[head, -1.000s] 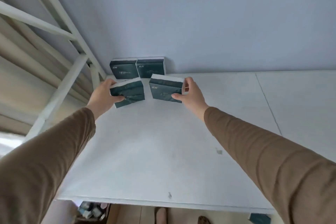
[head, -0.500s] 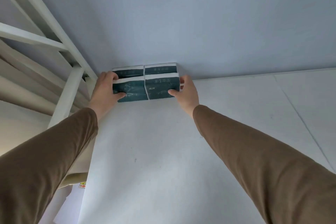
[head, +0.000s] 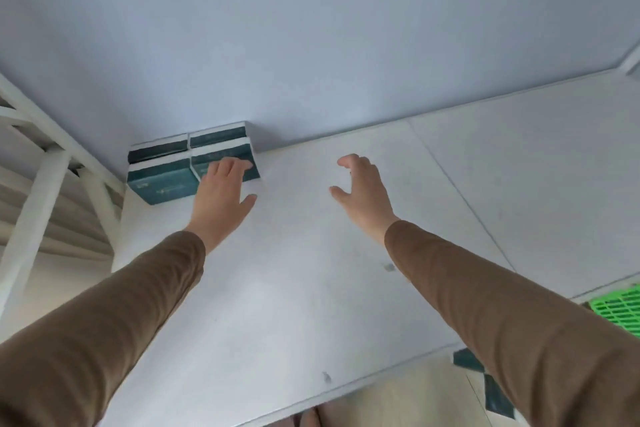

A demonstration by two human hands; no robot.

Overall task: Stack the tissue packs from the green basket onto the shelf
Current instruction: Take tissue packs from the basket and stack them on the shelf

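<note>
Several dark green tissue packs with white edges stand together at the back left corner of the white shelf, against the blue wall. My left hand lies flat with straight fingers on the front right pack. My right hand hovers over bare shelf to the right of the packs, fingers loosely spread and holding nothing. A corner of the green basket shows at the right edge, below the shelf. More dark green packs lie low at the bottom right.
A white metal frame with slanted bars rises at the left of the shelf. The shelf's front edge runs across the bottom of the view, with beige floor beneath it. A seam divides the shelf into two panels.
Both hands let go of the two front packs, which now sit pushed against the back ones. My left hand moved onto the right pack; my right hand drew away rightward.
</note>
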